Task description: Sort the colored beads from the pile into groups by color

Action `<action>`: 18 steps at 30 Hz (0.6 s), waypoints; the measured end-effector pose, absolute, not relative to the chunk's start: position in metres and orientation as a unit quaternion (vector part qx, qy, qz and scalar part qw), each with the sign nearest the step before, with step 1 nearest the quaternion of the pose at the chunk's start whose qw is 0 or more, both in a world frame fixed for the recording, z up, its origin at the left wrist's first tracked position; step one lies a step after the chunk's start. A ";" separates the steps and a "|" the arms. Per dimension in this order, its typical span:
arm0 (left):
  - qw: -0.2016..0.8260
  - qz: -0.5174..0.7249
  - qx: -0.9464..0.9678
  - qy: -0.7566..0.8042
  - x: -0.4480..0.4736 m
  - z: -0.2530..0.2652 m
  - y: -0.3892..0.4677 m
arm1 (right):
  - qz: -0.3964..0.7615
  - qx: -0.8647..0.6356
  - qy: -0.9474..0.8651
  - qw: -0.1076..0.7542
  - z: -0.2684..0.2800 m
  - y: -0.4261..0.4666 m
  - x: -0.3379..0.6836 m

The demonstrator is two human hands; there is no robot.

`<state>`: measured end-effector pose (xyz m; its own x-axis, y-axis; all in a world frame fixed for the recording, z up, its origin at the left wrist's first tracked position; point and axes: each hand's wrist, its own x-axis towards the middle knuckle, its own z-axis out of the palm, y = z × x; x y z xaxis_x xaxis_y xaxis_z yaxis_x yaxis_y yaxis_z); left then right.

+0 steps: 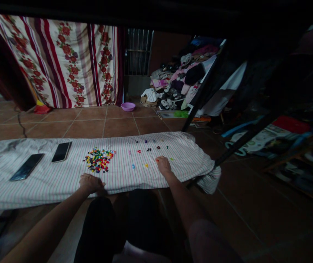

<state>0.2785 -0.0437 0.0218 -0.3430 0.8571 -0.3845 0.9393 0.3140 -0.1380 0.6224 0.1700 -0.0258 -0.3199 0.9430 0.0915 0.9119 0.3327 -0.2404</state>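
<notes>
A pile of small multicoloured pieces, like beads or buttons, lies on the striped cloth. My left hand rests at the cloth's near edge just below the pile, loosely open with nothing visible in it. Farther right, my right hand is down at the cloth with its fingers pinched together; a speck of orange shows at the fingertips, too small to name. Around it lie small colour groups: yellow pieces, blue pieces, red pieces, black pieces and a light green piece.
Two phones, one dark and one with a pale edge, lie on the cloth's left side. Beyond are a purple basin, a floral curtain and a heap of clothes. A dark metal post rises at the right.
</notes>
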 end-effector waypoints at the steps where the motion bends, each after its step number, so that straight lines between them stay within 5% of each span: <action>1: 0.118 -0.177 0.558 0.802 0.278 0.022 -0.043 | 0.069 -0.575 -0.809 0.104 -0.026 0.171 0.623; 18: 0.115 -0.202 0.547 0.804 0.284 0.029 -0.043 | 0.061 -0.529 -0.840 0.105 -0.021 0.162 0.618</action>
